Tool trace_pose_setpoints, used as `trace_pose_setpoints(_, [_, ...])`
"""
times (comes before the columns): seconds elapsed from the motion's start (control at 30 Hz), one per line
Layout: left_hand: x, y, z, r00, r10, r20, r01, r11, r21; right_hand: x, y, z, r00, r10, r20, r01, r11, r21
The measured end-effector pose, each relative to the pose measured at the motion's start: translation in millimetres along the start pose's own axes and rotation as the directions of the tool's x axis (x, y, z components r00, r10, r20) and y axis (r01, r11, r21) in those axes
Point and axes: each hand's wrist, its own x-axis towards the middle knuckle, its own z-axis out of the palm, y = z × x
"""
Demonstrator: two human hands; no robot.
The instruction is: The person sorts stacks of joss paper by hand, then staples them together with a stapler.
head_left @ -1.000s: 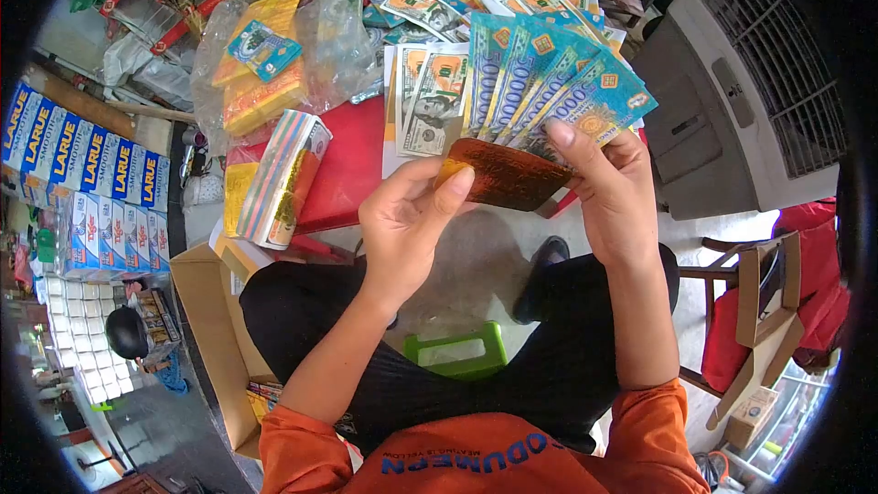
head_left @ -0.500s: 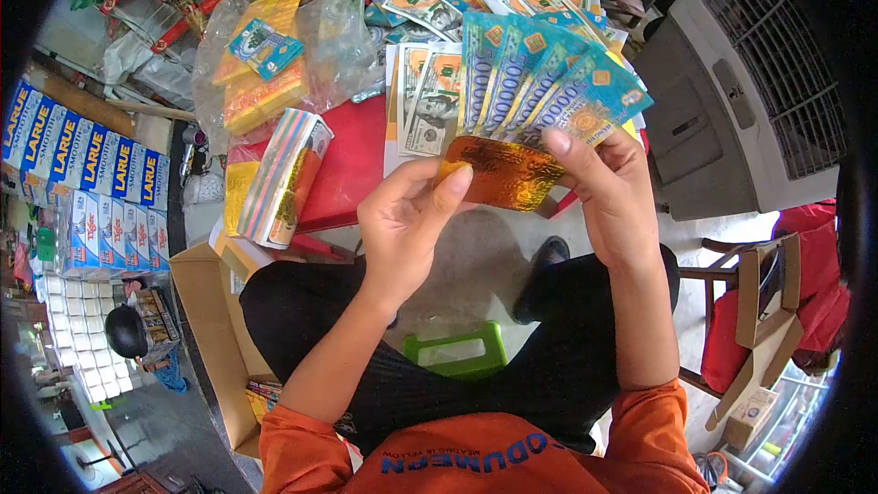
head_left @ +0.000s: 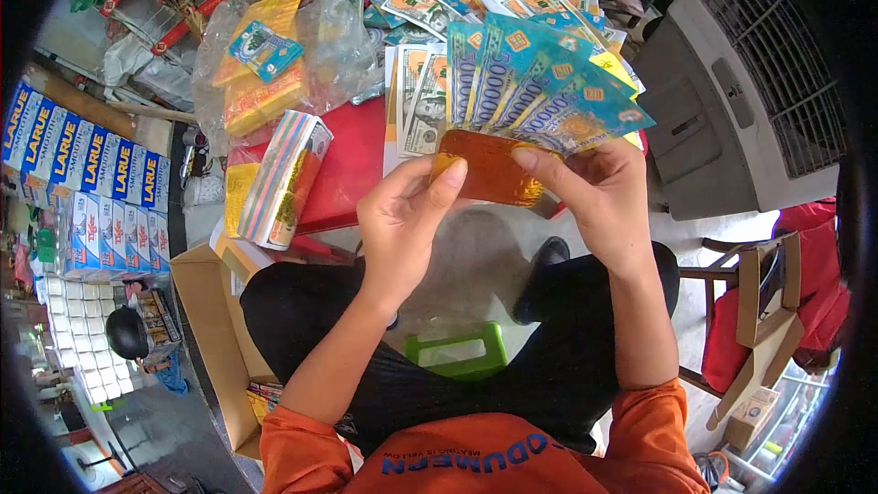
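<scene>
Two hands hold a fan of blue paper notes (head_left: 540, 82) over the near edge of a red table (head_left: 352, 165). The left hand (head_left: 402, 220) pinches a gold foil sheet (head_left: 485, 174) at the fan's base, and the right hand (head_left: 594, 197) grips foil and notes together. A loosened pinch could spill notes onto the lap. The table is crowded; free space lies nearer the body.

Fanned blue paper notes (head_left: 540, 91) behind gold foil sheet (head_left: 485, 174), between left hand (head_left: 402, 220) and right hand (head_left: 594, 201); clear plastic bag (head_left: 329, 27) left, on red surface (head_left: 357, 155).
</scene>
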Motion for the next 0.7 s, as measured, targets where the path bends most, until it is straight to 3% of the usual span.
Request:
trace_pose_setpoints(0.3, [2.2,4.2,-2.7,0.997,-0.040,0.062,0.035,0.996,0.077,1.5,-4.4,-4.1,0.997,-0.069,-0.045,0.067,0.996,-0.058])
trace_pose_setpoints(0.47, [2.7,18.1,-9.5,0.979,-0.112,0.169,0.067,0.966,0.250,4.5,-5.5,-20.7,0.995,0.036,-0.090,-0.049,0.988,-0.146])
trace_pose_setpoints(0.5, [2.9,20.7,-10.6,0.968,-0.149,0.204,0.074,0.940,0.333,6.0,-5.1,-22.2,0.999,0.000,-0.055,-0.003,0.998,-0.064])
trace_pose_setpoints(0.63, [2.9,22.5,-13.8,0.956,-0.163,0.245,0.067,0.930,0.360,10.0,-6.6,-31.8,0.999,-0.020,-0.036,0.019,1.000,-0.013])
trace_pose_setpoints(0.7, [5.2,21.2,-15.7,0.959,-0.103,0.266,0.013,0.947,0.320,10.9,-6.6,-37.8,0.999,-0.021,-0.040,0.020,1.000,-0.021])
